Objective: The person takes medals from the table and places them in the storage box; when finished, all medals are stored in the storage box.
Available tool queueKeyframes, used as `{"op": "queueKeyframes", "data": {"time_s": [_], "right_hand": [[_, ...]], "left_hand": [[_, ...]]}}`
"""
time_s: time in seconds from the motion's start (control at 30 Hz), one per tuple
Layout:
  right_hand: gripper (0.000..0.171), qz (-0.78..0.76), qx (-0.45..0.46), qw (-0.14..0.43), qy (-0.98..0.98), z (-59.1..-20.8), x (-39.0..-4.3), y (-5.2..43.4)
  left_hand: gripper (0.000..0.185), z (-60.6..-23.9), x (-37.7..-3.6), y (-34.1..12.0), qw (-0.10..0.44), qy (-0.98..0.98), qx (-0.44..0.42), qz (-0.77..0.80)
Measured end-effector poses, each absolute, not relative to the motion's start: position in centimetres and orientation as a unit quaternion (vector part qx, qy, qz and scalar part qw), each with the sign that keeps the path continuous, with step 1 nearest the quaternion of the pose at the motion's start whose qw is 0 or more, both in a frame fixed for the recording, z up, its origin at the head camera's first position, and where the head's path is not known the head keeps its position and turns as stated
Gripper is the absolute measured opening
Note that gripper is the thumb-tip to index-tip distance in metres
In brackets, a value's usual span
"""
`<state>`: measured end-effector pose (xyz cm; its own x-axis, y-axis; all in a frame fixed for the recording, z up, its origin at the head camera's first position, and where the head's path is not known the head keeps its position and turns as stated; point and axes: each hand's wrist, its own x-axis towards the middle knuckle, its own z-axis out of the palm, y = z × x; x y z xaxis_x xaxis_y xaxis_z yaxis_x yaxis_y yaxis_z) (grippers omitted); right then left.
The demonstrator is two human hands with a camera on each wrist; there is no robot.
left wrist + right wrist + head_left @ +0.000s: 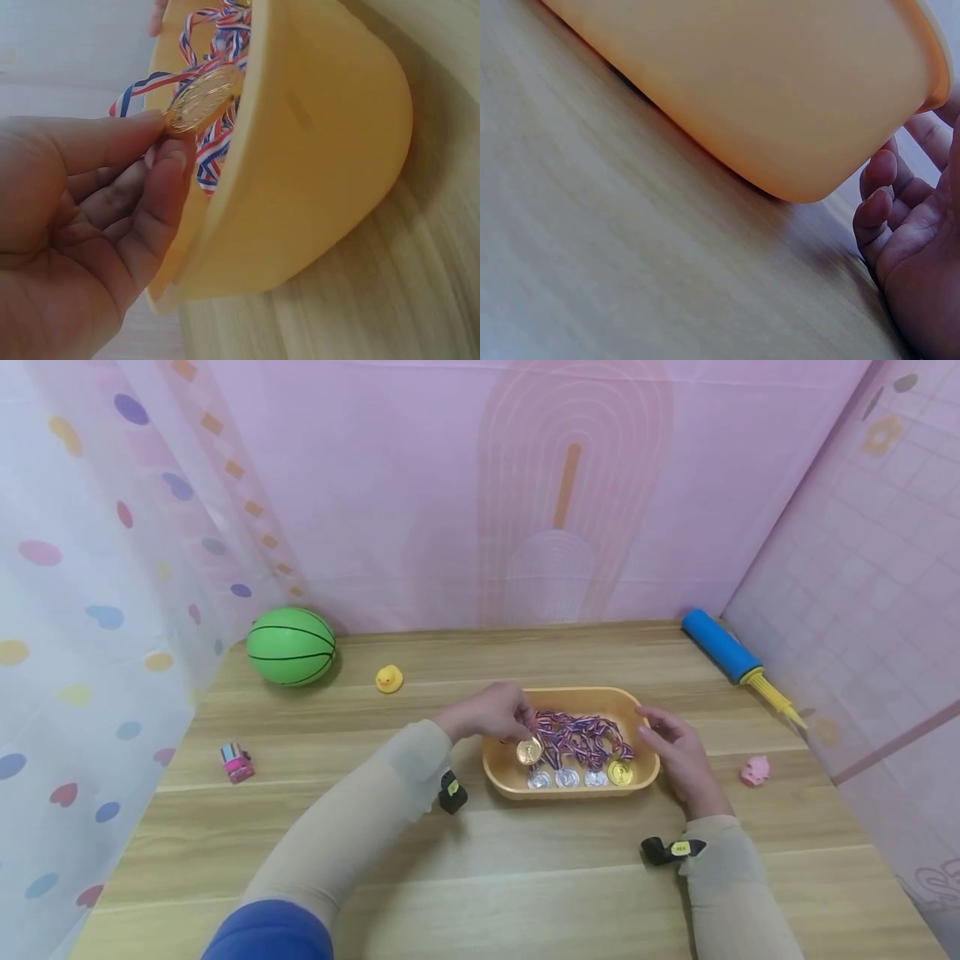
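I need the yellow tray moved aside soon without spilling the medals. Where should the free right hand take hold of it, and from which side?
Probably the tray's right end rim, approached from the right, where the right hand sits beside it. The lip flares outward over a rounded wall, giving fingers purchase underneath. The left hand pinches a gold medal at the other end.

The tray [502, 770] is a warm yellow-orange, and the medals in it hang on red, white and blue striped ribbons [577, 733]: the gold medal [528, 752] and another gold one [620, 772] shine yellow, three silver ones [567, 777] lie between them. On the pale striped wood of the table [300, 860] sit a bright green ball [291, 645] with black lines, a yellow duck [388, 678], a pink toy car [237, 763], a pink pig [754, 771] and a blue pump [722, 646] with a yellow tip. The sleeves [360, 827] are beige, the back wall [450, 485] pink with a paler arch pattern, and the curtain [75, 610] white with coloured hearts and dots.
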<state>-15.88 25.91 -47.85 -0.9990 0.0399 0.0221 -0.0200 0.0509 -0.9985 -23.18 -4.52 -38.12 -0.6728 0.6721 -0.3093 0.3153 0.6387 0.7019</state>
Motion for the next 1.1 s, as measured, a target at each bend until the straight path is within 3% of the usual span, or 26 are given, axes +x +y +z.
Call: {"op": "queueKeyframes", "data": {"time_s": [0.5,1.1], "right_hand": [[0.039,0.687,-0.006,0.018,-0.726,-47.8,-15.9,25.9],[0.04,0.688,-0.013,0.015,-0.726,-47.8,-15.9,25.9]], "left_hand": [[0.013,-38.6,-23.7,-3.9,0.301,0.876,0.332,0.176],[0.026,-39.2,-23.3,-2.3,0.255,0.907,0.334,0.025]]}}
